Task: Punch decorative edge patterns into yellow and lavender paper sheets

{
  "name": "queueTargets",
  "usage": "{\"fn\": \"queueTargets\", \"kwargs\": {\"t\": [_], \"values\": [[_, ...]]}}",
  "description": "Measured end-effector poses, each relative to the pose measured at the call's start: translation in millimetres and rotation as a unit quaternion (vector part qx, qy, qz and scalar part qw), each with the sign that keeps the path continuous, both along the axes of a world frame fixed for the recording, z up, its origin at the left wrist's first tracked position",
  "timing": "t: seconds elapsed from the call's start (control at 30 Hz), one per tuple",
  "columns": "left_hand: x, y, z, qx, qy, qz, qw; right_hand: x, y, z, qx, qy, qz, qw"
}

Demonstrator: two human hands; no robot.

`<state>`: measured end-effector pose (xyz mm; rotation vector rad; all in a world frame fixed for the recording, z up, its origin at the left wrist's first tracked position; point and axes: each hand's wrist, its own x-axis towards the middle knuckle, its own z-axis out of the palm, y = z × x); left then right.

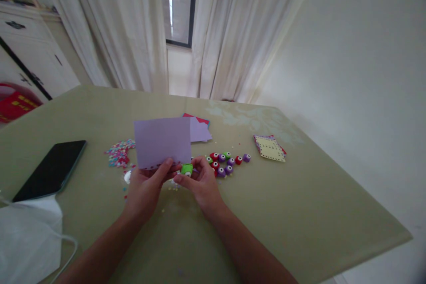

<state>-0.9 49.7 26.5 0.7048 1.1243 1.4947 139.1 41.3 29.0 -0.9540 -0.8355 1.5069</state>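
Note:
My left hand (144,188) pinches the lower edge of a sheet of light purple paper (163,142), thumb in front, and holds it upright above the table. A row of small punched marks runs along that lower edge. Between the fingertips of my right hand (203,182) is a small green paper punch (187,169), at the sheet's lower right corner. Whether the paper sits in its slot I cannot tell. Just beyond my right hand stand several small red, purple and green punches (229,169), partly hidden by it.
Paper confetti (120,153) lies in a heap left of the sheet. Behind are more purple sheets (199,131); to the right is a stack of hole-edged cards (270,148). A phone (51,171) and a white face mask (29,235) lie on the left of the green table (282,217).

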Motion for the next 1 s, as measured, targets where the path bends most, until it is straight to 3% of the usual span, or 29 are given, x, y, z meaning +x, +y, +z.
{"fn": "queueTargets", "kwargs": {"t": [0.3,0.6,1.0], "values": [[-2.0,-1.9,2.5,0.027,0.064,-0.006,0.998,0.3,-1.4,6.2,-0.002,0.015,-0.004,1.000],[-4.6,-3.2,7.3,0.067,0.191,0.019,0.979,3.4,2.4,5.9,0.024,-0.012,0.011,1.000],[-7.2,-3.2,7.7,0.063,0.277,0.010,0.959,4.3,5.1,5.4,0.035,-0.013,-0.022,0.999]]}}
